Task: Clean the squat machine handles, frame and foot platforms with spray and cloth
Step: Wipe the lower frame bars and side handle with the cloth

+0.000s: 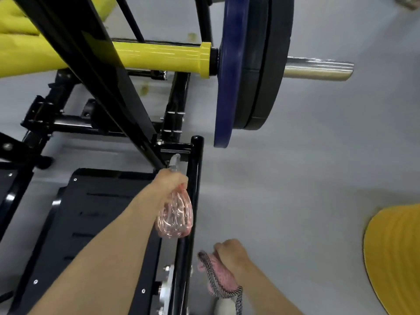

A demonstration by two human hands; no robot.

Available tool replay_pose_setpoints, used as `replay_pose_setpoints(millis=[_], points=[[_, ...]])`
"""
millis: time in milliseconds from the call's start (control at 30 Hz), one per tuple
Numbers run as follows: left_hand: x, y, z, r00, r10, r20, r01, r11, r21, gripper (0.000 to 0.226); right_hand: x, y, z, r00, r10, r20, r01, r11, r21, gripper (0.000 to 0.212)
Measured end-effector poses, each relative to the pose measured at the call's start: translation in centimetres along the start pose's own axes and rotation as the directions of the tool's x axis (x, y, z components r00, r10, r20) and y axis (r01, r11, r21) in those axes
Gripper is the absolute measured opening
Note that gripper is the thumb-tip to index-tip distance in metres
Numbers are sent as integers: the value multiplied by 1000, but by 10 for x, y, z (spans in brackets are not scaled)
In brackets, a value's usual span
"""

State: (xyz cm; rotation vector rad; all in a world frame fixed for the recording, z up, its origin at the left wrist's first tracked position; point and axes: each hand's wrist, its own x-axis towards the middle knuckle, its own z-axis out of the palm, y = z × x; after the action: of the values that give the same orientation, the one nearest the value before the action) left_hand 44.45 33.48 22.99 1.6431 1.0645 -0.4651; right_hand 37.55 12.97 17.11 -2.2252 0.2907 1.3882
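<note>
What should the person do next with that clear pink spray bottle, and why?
Probably squeeze the trigger: the left hand holds the clear pink spray bottle with its nozzle aimed by the black frame tube, and the right hand grips the pink cloth, ready to wipe.

Right of the black upright steel post [197, 160] the grey floor [295, 201] lies open; my right hand [231, 253] with the pink checked cloth [220, 270] has room there. My left hand [172, 180], holding the clear pink spray bottle [176, 219], is tight between this post and the slanted black beam [102, 83]. Farther up, the blue round weight plate [229, 76] stands in the way.
</note>
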Motion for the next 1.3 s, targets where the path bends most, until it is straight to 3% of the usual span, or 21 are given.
replay_pose_setpoints(millis=[200, 433, 600, 733, 867, 933, 1033, 1100, 1167, 1200, 1267, 1300], points=[[13, 16, 18, 997, -78, 2, 77, 982, 172, 9, 30, -15, -24, 999, -47, -2, 47, 994, -96, 26], [2, -17, 33, 996, 14, 83, -23, 993, 113, 28, 30, -8, -23, 1000, -14, 21, 18, 981, -194, 24], [-30, -66, 11, 986, 140, -88, -146, 987, -63, 25, 8, 1, -7, 1000, -15, -24, 10, 977, -212, 34], [-64, -123, -13, 921, 176, -349, -196, 980, -24, 27, -18, -2, 26, 1000, -4, 25, 9, 983, -185, 33], [-78, -177, -34, 820, 81, -567, -61, 997, 54, 24, -37, -10, 68, 992, -32, 122, 53, 983, -177, 26], [-82, -198, -44, 781, -11, -624, -23, 999, -47, 28, -46, -13, 82, 983, -63, 170, 85, 988, -127, 18], [-89, -221, -51, 797, -101, -595, -136, 930, -340, 34, -56, -12, 93, 966, -114, 231, 125, 991, -36, 19], [-89, -238, -55, 834, -61, -548, -158, 926, -343, 47, -62, -13, 97, 963, -128, 238, 123, 992, 33, 21], [-88, -250, -57, 873, -46, -485, -102, 956, -275, 50, -65, -11, 98, 968, -107, 228, 87, 991, 99, 29], [-89, -255, -56, 882, -60, -467, -75, 962, -264, 63, -68, -10, 98, 975, -96, 201, 74, 991, 114, 32], [-99, -252, -46, 839, -217, -500, 9, 923, -385, 97, -76, -10, 94, 989, -93, 113, 76, 986, 152, 27], [-111, -246, -39, 760, -389, -521, 92, 857, -507, 100, -80, -9, 92, 994, -86, 73, 71, 980, 186, 22]])
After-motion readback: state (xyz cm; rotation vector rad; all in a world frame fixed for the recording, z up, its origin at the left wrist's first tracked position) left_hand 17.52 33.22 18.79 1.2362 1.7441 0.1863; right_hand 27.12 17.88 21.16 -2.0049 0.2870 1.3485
